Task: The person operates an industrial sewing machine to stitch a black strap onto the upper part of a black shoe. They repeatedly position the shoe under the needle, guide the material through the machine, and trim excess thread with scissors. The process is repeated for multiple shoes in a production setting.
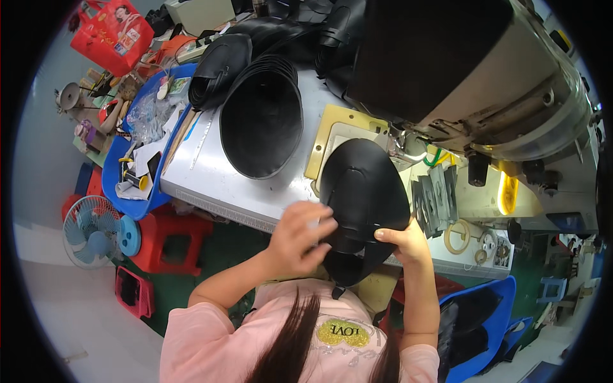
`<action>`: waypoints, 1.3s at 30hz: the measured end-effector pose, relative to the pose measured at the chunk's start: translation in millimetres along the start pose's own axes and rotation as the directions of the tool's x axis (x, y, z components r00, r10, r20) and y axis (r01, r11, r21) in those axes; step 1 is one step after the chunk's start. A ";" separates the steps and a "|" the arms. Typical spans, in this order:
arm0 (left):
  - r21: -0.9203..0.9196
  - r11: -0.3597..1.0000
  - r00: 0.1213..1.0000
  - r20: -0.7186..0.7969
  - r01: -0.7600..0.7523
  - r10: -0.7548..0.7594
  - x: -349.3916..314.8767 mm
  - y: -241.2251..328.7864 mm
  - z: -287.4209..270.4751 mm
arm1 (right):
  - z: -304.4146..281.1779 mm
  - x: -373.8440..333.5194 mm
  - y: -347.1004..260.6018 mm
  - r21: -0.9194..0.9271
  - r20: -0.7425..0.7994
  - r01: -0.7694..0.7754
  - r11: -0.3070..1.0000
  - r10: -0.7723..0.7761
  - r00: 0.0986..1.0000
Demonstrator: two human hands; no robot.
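Note:
A black leather shoe-upper piece (363, 191) lies on the grey work table (211, 172) under the head of a sewing machine (472, 76). My left hand (300, 237) presses on its near left edge with curled fingers. My right hand (403, 241) pinches its near right edge between thumb and fingers. A yellowish plate (332, 131) lies under the piece by the needle area.
A stack of black leather pieces (262, 121) sits on the table to the left, with more black pieces (220, 67) behind. Blue trays (128, 185) of small items stand at far left. On the floor are red stools (169, 242), a small fan (92, 226) and a blue bin (479, 325).

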State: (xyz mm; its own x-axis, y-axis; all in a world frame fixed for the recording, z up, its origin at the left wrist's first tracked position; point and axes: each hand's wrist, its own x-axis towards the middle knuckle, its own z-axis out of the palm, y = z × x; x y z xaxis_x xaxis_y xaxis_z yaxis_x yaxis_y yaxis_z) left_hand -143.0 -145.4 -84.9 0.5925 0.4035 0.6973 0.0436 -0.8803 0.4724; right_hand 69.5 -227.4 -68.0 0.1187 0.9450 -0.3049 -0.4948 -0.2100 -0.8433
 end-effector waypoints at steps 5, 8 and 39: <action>0.061 0.969 0.961 0.161 -0.239 0.227 31.1 12.9 15.4 | 10.3 1.8 -4.4 -0.043 0.026 0.046 0.998 -0.045 0.999; 0.077 0.949 0.941 0.180 -0.304 0.287 34.1 9.1 21.6 | 8.0 1.9 -6.7 -0.072 0.034 0.044 0.996 -0.041 0.999; -0.724 0.575 0.740 -0.133 0.382 -0.659 10.1 -28.3 24.3 | -9.9 -5.4 3.4 0.179 0.151 0.041 0.983 -0.068 0.986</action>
State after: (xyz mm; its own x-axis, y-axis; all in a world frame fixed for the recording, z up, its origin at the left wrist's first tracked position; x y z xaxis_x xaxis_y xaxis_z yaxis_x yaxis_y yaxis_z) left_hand -118.7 -122.5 -104.4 0.3026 0.9122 0.2761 -0.3311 -0.1711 0.9280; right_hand 75.8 -235.6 -73.6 0.0208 0.9841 -0.1765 -0.6354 -0.1233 -0.7623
